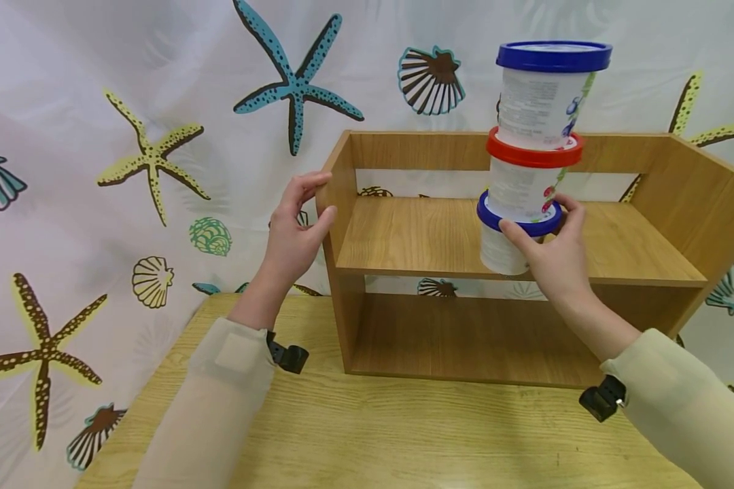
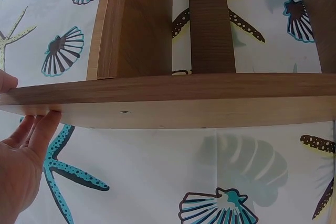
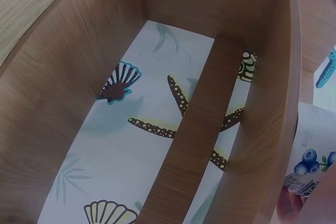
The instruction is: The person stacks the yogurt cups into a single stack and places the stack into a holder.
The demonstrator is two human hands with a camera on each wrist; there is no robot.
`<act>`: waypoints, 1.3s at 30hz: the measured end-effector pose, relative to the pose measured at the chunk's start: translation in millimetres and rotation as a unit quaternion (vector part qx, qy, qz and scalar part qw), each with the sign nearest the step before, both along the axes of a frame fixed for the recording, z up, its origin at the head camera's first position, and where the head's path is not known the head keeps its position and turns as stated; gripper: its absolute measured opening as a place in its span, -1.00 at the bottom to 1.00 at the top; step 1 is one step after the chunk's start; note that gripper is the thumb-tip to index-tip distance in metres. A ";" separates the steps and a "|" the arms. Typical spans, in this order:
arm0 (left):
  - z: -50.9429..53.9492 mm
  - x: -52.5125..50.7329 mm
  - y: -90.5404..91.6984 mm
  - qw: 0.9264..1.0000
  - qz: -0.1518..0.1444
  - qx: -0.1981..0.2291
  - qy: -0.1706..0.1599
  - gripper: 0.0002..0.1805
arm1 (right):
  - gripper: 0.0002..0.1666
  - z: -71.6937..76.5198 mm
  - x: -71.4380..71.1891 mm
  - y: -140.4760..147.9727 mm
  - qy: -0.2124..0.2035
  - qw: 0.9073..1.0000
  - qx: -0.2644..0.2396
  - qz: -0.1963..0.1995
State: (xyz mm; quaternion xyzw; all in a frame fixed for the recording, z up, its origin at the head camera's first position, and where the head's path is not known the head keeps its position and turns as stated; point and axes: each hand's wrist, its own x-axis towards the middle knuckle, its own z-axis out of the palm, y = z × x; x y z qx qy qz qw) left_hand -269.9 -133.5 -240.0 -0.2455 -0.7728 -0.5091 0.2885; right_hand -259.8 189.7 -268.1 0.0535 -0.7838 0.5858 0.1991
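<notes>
A stack of three white plastic tubs is in front of the upper board of a small wooden shelf unit (image 1: 404, 234). The top tub (image 1: 529, 102) has a blue lid, the middle tub (image 1: 516, 183) a red lid, and the bottom tub (image 1: 501, 251) a blue lid. My right hand (image 1: 559, 261) grips the bottom tub near its lid, thumb in front. Blueberries are printed on that tub (image 3: 310, 156) in the right wrist view. With thumb and fingers on opposite faces, my left hand (image 1: 293, 234) holds the unit's left side panel (image 2: 157, 103).
The shelf unit stands on a light wooden table (image 1: 373, 435). Its lower board (image 1: 452, 339) lies beneath the upper one, and a back rail (image 1: 416, 151) crosses the top. Behind hangs a white curtain (image 1: 177, 61) printed with starfish and shells.
</notes>
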 end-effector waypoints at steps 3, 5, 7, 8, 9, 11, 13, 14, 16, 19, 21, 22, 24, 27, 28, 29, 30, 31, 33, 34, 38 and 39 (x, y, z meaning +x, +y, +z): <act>-6.5 -9.6 -4.0 1.000 0.002 0.000 0.004 -0.59 | -0.01 0.3 -4.5 -2.6 0.002 1.000 -0.003 0.002; -12.3 -18.2 -7.6 1.000 0.002 0.001 0.006 -0.58 | -0.01 0.0 -7.9 -3.9 0.001 1.000 -0.004 0.002; -17.4 -25.8 -10.8 1.000 0.002 0.002 0.010 -0.57 | 0.00 -0.4 -11.2 -5.1 0.002 1.000 -0.007 0.001; -18.5 -27.4 -11.7 1.000 0.001 0.001 0.011 -0.57 | 0.00 -0.6 -12.7 -5.7 0.002 1.000 -0.011 0.001; -18.7 -27.9 -12.0 1.000 0.000 0.001 0.011 -0.57 | 0.00 -0.7 -14.4 -6.5 0.004 1.000 -0.014 0.000; -18.9 -28.2 -12.1 1.000 0.000 0.001 0.012 -0.57 | 0.00 -0.6 -17.2 -7.9 0.010 1.000 -0.021 -0.002; -19.2 -28.4 -12.0 1.000 0.000 0.002 0.012 -0.57 | 0.01 -0.3 -19.6 -9.2 0.009 1.000 -0.025 -0.003; -19.2 -28.5 -11.9 1.000 0.000 0.001 0.011 -0.57 | 0.02 -0.1 -20.8 -9.7 0.008 1.000 -0.027 -0.003; -18.9 -27.9 -11.3 1.000 0.001 0.002 0.011 -0.57 | 0.03 0.1 -23.1 -10.3 0.004 1.000 -0.025 -0.007; -15.0 -22.4 -8.5 1.000 0.002 0.001 0.008 -0.57 | 0.05 0.1 -26.8 -11.0 0.000 1.000 -0.021 -0.013; -10.0 -15.2 -5.5 1.000 0.001 0.001 0.006 -0.58 | 0.06 0.1 -29.4 -11.5 -0.001 1.000 -0.019 -0.015; -7.0 -10.9 -3.9 1.000 0.001 0.000 0.005 -0.59 | 0.06 0.1 -30.8 -11.8 -0.001 1.000 -0.019 -0.016; -1.6 -2.7 -1.0 1.000 0.000 -0.001 0.001 -0.60 | 0.08 -0.1 -33.5 -12.5 0.001 1.000 -0.018 -0.018; 0.9 2.0 0.7 1.000 0.000 -0.001 -0.002 -0.60 | 0.08 -0.3 -37.0 -13.4 0.003 1.000 -0.018 -0.023; 1.2 2.5 1.0 1.000 0.001 -0.002 -0.003 -0.60 | 0.08 -0.4 -37.7 -13.8 0.004 1.000 -0.017 -0.025; 1.1 2.2 1.1 1.000 0.001 -0.003 -0.004 -0.60 | 0.08 -0.4 -38.3 -14.1 0.004 1.000 -0.017 -0.026; 0.5 1.4 0.9 1.000 0.001 -0.003 -0.004 -0.60 | 0.08 -0.4 -38.8 -14.3 0.005 1.000 -0.016 -0.027; 0.5 1.2 1.0 1.000 0.002 -0.003 -0.004 -0.60 | 0.08 -0.4 -38.9 -14.4 0.004 1.000 -0.015 -0.027; -3.2 -5.3 -1.0 1.000 0.003 -0.004 -0.002 -0.59 | 0.08 -0.3 -38.7 -14.5 0.004 1.000 -0.013 -0.026; -6.1 -9.5 -2.4 1.000 0.002 -0.003 -0.001 -0.58 | 0.08 -0.3 -38.5 -14.5 0.003 1.000 -0.012 -0.025; -16.6 -24.9 -8.5 1.000 0.003 0.000 0.002 -0.56 | 0.10 -0.1 -36.2 -13.2 -0.004 1.000 -0.011 -0.018; -17.4 -25.8 -9.3 1.000 0.002 0.000 0.002 -0.56 | 0.11 0.1 -35.4 -12.5 -0.006 1.000 -0.010 -0.017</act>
